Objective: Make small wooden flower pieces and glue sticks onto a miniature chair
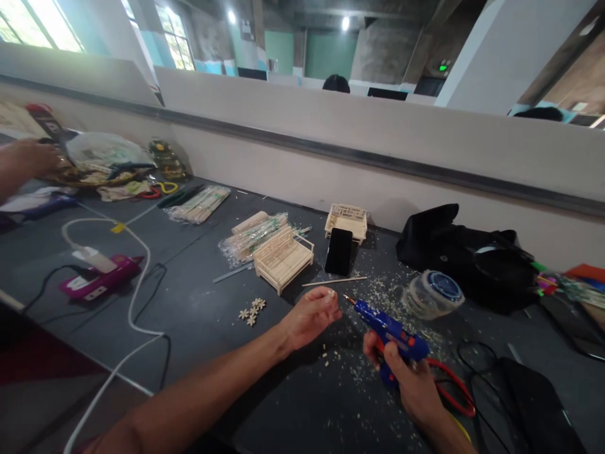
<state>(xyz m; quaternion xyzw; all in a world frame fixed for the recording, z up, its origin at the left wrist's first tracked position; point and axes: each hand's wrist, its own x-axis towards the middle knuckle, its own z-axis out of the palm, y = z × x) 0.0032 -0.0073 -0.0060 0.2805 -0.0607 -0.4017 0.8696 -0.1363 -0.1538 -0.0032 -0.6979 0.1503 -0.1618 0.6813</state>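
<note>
Centre to lower right of the frame: the right hand (416,381) is wrapped around the handle of a blue plastic glue gun with red-orange details (388,329), its metal nozzle pointing up and left. At centre, the left hand (312,317) pinches a small pale piece (331,294) between thumb and fingers; the nozzle tip lies just beside these fingertips, with a narrow gap. Above and left of the left hand stands a miniature bench of pale wooden sticks (285,260); a second miniature bench of similar sticks (348,221) stands farther back, behind a black smartphone (339,252). A single thin pale stick (334,281) lies in front of the phone. Left of centre: a cluster of small pale flower-shaped pieces (253,312). Right of centre: a clear plastic jar with a blue lid (432,294), near a black fabric bag (454,258). Pale chips are scattered over the dark grey tabletop (198,328). Left: a magenta power strip (101,277). Upper left: another person's hand (31,157).
</note>
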